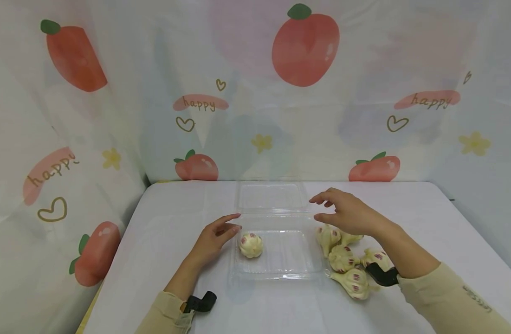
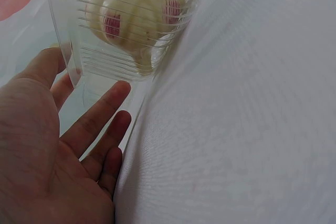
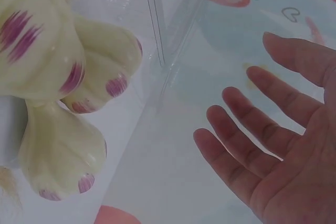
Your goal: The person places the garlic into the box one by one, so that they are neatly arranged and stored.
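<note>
A clear plastic clamshell box [image 1: 280, 273] lies with its lid [image 1: 269, 197] folded back. One garlic bulb [image 1: 251, 245], cream with purple streaks, sits inside at the left end; the left wrist view shows this garlic bulb [image 2: 134, 11] through the ribbed wall. My left hand [image 1: 211, 241] is at the box's left side, thumb and forefinger by the rim, the other fingers [image 2: 97, 111] loosely extended. My right hand [image 1: 349, 211] hovers near the box's back right corner with fingers [image 3: 252, 140] spread and nothing in them. Several garlic bulbs [image 1: 343, 258] lie below it, right of the box.
A white cloth covers the table [image 1: 176, 199]. Behind it hangs a fabric backdrop [image 1: 247, 60] printed with fruit, hearts and flowers, which continues along the left side. Dark camera mounts [image 1: 202, 301] are strapped at both wrists.
</note>
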Demonstrator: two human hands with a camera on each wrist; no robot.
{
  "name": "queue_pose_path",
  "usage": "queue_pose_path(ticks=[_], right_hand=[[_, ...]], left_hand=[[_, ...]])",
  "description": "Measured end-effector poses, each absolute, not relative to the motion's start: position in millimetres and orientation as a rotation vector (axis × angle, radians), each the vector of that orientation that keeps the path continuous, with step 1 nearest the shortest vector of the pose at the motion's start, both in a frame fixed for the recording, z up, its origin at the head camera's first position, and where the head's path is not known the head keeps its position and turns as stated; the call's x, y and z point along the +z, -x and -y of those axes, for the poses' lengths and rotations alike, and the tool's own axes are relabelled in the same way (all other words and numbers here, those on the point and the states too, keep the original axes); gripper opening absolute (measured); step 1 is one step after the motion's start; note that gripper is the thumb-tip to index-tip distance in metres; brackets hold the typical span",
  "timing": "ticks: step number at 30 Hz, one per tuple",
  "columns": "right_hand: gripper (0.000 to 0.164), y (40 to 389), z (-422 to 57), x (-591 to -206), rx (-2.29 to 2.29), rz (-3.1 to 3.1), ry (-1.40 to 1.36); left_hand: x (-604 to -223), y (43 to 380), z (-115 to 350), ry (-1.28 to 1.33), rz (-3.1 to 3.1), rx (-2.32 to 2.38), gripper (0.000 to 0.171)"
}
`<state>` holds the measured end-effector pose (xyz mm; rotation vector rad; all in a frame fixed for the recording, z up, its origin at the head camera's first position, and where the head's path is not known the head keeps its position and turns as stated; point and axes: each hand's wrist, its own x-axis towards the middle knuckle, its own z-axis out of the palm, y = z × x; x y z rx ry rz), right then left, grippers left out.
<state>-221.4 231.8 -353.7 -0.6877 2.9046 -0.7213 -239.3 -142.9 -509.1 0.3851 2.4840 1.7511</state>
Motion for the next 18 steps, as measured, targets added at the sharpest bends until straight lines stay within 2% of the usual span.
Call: queue_pose_path(ticks=[18], right_hand=[[0.038,226.4,-251.2,-359.4,-0.63,-2.914,0.701]], left_hand=[[-505.0,237.6,143.7,-0.369,-2.496,1.733,0.046]])
